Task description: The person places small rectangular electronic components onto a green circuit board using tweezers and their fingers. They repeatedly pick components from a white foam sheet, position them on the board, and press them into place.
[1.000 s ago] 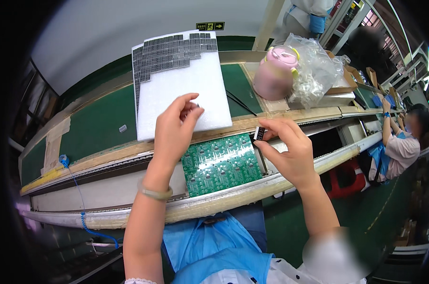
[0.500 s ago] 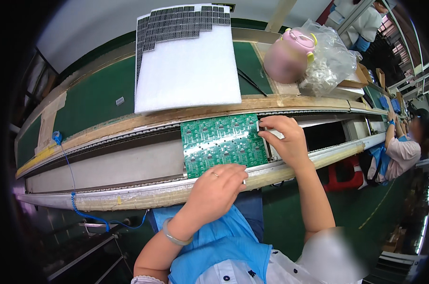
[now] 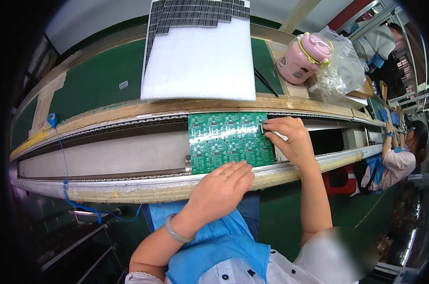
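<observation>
My right hand, pinching a display module, has reached the circuit board's far-right corner; my left hand's grip I can't tell.

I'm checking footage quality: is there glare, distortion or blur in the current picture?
Head view: white glare streaks the green circuit board; same view, the near rail bows with fisheye distortion and the corners go black; also there, the right sleeve looks smeared.
</observation>
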The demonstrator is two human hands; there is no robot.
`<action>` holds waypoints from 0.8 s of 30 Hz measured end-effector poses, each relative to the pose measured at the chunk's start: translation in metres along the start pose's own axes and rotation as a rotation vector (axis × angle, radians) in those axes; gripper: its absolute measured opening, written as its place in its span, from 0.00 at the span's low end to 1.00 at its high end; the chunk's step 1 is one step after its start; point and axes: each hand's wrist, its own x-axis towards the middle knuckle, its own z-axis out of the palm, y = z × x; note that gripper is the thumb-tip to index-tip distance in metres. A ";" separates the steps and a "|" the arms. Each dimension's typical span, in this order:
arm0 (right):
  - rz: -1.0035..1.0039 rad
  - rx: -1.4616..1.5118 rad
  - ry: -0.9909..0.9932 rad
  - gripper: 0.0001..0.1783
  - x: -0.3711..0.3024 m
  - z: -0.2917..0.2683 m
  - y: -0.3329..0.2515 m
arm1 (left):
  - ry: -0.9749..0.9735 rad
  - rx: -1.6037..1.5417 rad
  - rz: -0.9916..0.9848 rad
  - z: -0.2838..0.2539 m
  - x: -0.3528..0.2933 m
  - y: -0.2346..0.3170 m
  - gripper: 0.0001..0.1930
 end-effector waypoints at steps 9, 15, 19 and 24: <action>0.033 0.014 0.014 0.09 0.001 0.004 0.001 | 0.002 0.014 0.006 0.003 -0.002 -0.002 0.14; 0.039 -0.011 0.008 0.08 0.001 0.003 -0.001 | 0.004 0.016 0.001 0.001 -0.002 -0.002 0.12; 0.039 -0.027 0.011 0.08 0.001 0.001 -0.004 | 0.016 0.015 -0.001 0.000 0.000 0.000 0.12; 0.025 -0.036 0.004 0.08 0.000 0.001 -0.003 | 0.014 0.015 -0.003 -0.001 -0.001 0.000 0.12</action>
